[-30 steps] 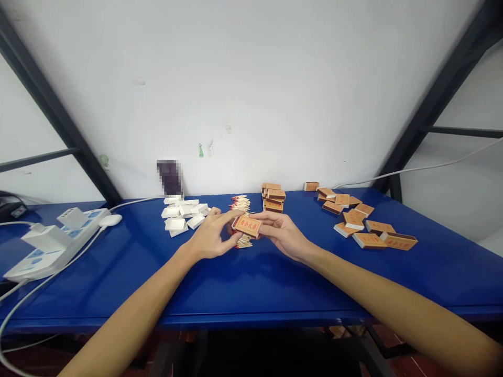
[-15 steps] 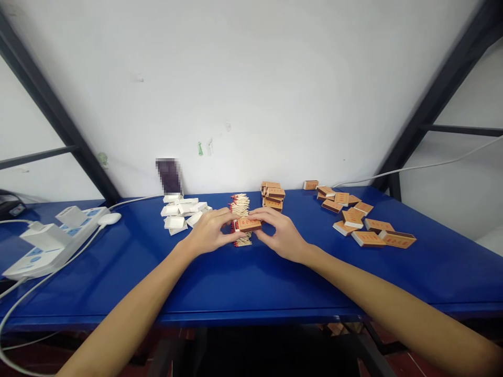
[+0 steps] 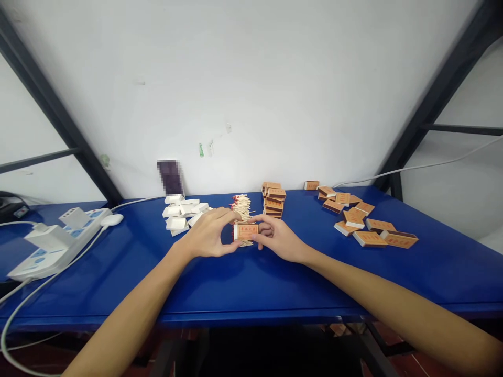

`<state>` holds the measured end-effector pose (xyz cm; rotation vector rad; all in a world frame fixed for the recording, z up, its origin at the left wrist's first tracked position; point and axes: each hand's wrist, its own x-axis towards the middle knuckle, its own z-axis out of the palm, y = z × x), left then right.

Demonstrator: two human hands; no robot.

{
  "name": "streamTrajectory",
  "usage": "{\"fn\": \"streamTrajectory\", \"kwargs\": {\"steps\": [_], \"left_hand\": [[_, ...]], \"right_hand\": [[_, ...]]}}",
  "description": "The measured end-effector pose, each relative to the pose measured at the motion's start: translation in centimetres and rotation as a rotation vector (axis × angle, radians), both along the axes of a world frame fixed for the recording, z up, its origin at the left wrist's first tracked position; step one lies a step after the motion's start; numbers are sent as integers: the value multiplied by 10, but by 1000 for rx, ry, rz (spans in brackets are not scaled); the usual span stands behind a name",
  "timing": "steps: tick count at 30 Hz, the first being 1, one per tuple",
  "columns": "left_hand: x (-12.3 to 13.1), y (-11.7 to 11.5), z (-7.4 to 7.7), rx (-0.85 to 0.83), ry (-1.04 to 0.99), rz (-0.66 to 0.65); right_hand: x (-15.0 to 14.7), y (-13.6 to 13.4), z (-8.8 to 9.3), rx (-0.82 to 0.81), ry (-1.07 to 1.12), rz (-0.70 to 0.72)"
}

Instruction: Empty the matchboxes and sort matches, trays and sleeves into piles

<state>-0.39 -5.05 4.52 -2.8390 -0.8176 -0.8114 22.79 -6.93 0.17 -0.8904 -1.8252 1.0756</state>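
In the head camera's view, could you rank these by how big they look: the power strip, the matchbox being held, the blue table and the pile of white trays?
1. Blue table
2. Power strip
3. Pile of white trays, partly hidden
4. Held matchbox

The left hand point(image 3: 210, 233) hides part of a white tray point(image 3: 194, 218); the held matchbox point(image 3: 247, 232) covers some matches point(image 3: 241, 204). A dark patch point(image 3: 170, 177) is pixelated beyond telling. The frame cuts 2 forearms point(image 3: 133, 306) and a black object point(image 3: 10, 204).
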Motion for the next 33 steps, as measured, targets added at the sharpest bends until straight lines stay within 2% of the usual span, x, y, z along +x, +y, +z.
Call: {"fn": "streamTrajectory", "kwargs": {"steps": [3,7,14,22,28,33], "left_hand": [[0,3,-1,12,55,-10],[-3,8,-1,20,99,13],[-6,13,-2,-76,179,50],[-9,16,-4,-120,185,92],[-8,15,-4,-150,206,116],[-10,15,-4,-153,211,113]], "right_hand": [[0,5,-3,-130,58,29],[1,8,-4,-201,40,48],[2,12,-1,-228,-33,65],[18,18,5,-246,-117,38],[24,20,11,-325,-113,2],[29,22,13,-326,-108,-58]]}}
